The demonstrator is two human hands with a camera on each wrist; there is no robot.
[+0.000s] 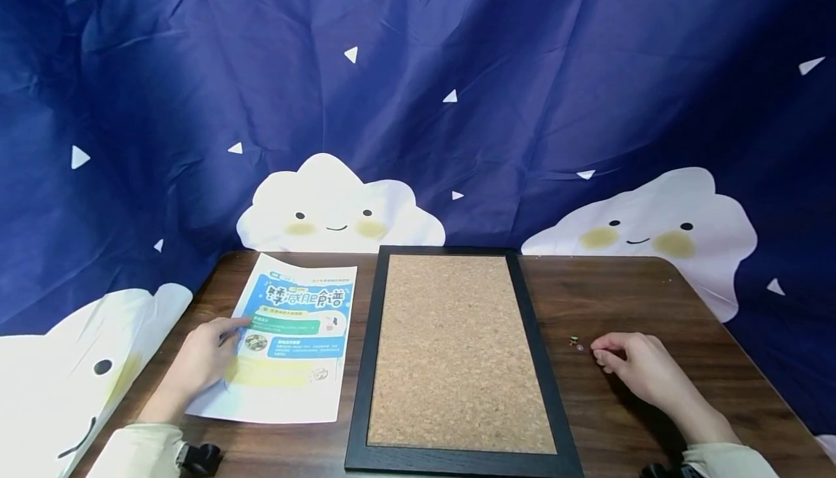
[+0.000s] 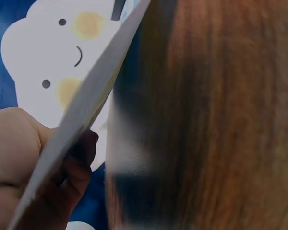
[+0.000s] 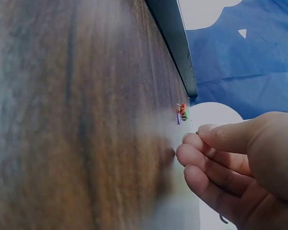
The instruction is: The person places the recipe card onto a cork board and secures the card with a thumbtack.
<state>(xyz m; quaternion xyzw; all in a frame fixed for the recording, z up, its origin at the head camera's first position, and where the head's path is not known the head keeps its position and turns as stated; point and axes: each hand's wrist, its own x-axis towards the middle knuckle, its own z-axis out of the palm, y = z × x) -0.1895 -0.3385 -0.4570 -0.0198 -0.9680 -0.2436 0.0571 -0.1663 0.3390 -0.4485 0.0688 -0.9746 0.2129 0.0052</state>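
Left hand (image 1: 204,358): fingers gripping 1 printed sheet (image 1: 287,398) by its edge, left of framed corkboard (image 1: 460,355). Right hand (image 1: 646,369): pinching 1 tiny dark item (image 3: 197,133), small coloured pieces (image 1: 575,342) near, on table (image 1: 620,297).

Smooth, thin paper (image 1: 281,397) at the left grip (image 1: 204,353); rough, matt cork board (image 1: 457,347) in a smooth frame (image 1: 460,461) between the grips; plastic-looking pins (image 3: 183,109) beside the right grip (image 1: 636,364); wood-grained, glossy surface (image 1: 614,297) below both; creased cloth backdrop (image 1: 405,50) beyond.
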